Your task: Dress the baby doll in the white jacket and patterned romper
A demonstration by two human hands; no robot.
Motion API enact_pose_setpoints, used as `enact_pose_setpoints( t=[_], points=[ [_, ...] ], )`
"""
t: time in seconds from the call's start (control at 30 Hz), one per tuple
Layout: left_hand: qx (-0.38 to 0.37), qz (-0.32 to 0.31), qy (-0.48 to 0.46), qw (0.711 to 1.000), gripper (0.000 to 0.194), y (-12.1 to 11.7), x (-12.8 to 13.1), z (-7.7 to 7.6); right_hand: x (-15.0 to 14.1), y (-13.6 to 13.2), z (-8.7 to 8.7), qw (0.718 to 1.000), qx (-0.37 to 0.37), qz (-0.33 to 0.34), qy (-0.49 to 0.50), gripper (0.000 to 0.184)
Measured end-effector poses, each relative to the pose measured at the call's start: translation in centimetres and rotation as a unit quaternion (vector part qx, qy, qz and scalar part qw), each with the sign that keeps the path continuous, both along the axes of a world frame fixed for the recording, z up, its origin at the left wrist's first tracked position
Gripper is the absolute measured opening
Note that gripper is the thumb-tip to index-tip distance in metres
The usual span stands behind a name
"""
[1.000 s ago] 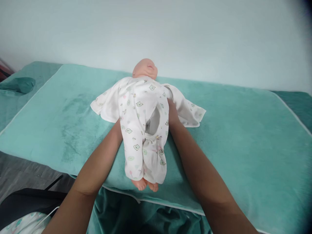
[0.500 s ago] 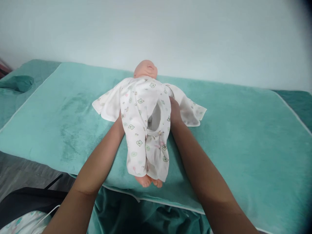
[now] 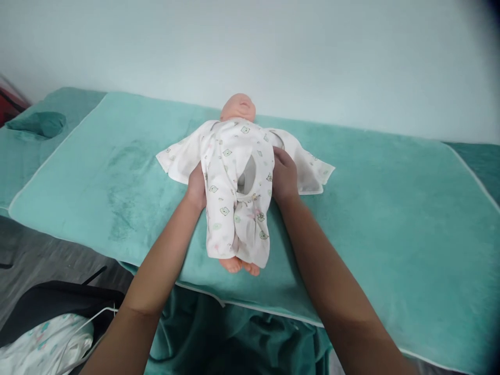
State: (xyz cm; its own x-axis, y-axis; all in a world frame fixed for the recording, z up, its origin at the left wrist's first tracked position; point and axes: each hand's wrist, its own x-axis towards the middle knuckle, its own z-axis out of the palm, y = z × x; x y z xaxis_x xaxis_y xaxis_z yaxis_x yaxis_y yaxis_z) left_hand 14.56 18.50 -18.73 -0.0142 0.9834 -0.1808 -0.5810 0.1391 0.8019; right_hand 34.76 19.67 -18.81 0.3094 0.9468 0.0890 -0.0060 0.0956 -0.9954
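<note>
A baby doll (image 3: 239, 108) lies on its back with its head toward the wall and its bare feet toward me. It wears white baby clothes (image 3: 221, 172) with a small green animal print, and a round gap shows between the legs. My left hand (image 3: 197, 186) grips the doll's left-hand side as I see it, its fingertips hidden behind the cloth. On the opposite side my right hand (image 3: 285, 174) is closed around the doll's waist, its fingers partly tucked under the garment. Both sleeves spread out flat, away from the body.
Green plush covering (image 3: 390, 224) spreads over the bed, with a face hole (image 3: 37, 125) at the left end. The white wall (image 3: 250, 47) rises behind. Down at lower left, a black chair (image 3: 66, 294) holds printed white cloth (image 3: 47, 341) and a white cable.
The doll's feet have shifted up in view, away from the bed's near edge. My hands stay at its sides, and more of the left one shows. The view has tilted slightly.
</note>
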Motion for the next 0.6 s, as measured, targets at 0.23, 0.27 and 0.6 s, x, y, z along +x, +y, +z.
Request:
enact_pose_setpoints(
  t=[0.23,0.27,0.6],
  points=[
    [0.096,0.087,0.106,0.986,0.039,-10.3,-2.2,-1.0,-0.1,-10.6,-0.5,0.990,0.071,0.010,-0.125,0.044],
    [0.099,0.081,0.118,0.985,0.038,-12.0,-2.7,-1.5,-0.3,-12.6,-0.6,0.986,0.088,0.030,-0.140,0.043],
    [0.300,-0.033,0.479,0.824,0.059,-20.5,-3.9,-4.5,-3.9,-22.7,-2.9,0.894,0.247,0.106,-0.358,0.047]
  ],
)
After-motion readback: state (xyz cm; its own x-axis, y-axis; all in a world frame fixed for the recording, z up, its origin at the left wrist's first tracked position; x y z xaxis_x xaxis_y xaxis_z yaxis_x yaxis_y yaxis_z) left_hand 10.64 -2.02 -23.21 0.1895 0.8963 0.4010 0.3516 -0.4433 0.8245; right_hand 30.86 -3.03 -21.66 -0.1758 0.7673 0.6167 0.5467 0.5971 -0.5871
